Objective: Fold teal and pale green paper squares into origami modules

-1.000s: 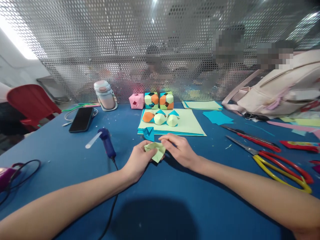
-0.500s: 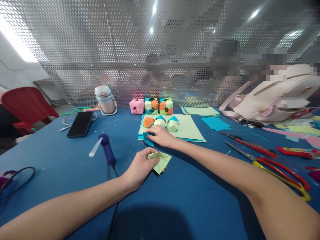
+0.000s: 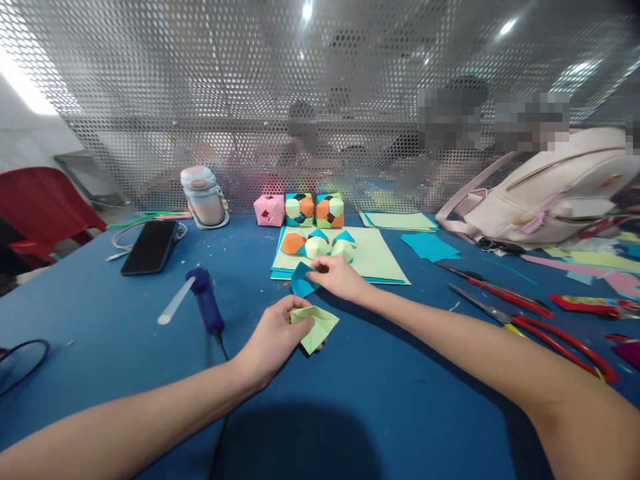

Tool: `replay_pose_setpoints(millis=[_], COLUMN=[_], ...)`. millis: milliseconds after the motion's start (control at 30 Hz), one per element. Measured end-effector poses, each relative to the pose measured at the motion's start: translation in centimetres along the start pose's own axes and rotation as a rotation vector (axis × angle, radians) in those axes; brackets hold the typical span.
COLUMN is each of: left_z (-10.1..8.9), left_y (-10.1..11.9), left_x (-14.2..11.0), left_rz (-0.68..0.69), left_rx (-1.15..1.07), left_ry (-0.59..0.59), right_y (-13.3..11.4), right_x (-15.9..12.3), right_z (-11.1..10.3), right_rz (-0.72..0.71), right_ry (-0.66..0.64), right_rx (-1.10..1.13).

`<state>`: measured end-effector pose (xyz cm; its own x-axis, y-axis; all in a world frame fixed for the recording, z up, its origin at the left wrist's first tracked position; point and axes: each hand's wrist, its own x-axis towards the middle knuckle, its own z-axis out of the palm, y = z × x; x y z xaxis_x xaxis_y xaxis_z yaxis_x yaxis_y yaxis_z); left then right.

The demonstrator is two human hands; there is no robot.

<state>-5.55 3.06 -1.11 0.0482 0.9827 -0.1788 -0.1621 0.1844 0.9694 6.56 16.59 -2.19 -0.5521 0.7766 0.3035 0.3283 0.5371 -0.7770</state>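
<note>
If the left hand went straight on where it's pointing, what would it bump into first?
Probably the right wrist. The left hand points that way, with pale green folded paper leading. Depth is unclear, so it might pass underneath.

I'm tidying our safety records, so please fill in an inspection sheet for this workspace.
Surface: blue table, with small pale specks on it.
Work pieces: pale green folded paper, blue folded piece; small folded shapes on stacked sheets.
Clutter: phone, bottle and glue gun on the left; scissors and bag on the right.
Left grip: holding the pale green folded paper.
Right grip: pinching the blue folded piece by the sheets' front edge.
Cables: glue gun's cord runs toward the person; white cable by the phone; black cord at far left.
Surroundings: perforated panel behind, blurred people beyond it; red chair on the left.
</note>
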Motion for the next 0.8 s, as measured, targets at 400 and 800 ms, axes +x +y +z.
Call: replay_pose_setpoints(millis=[400,800], left_z=[0.3,0.4], left_y=[0.1,0.2], left_x=[0.0,-0.1], left_rz=[0.014,0.019], left_rx=[0.095,0.175], left_ry=[0.06,0.091], right_y=[0.7,-1.3], right_x=[-4.3,-7.0], right_z=[-3.3,-3.6], right_rz=[0.134,0.131], right_ry=[0.08,0.223], right_rx=[0.105,0.178])
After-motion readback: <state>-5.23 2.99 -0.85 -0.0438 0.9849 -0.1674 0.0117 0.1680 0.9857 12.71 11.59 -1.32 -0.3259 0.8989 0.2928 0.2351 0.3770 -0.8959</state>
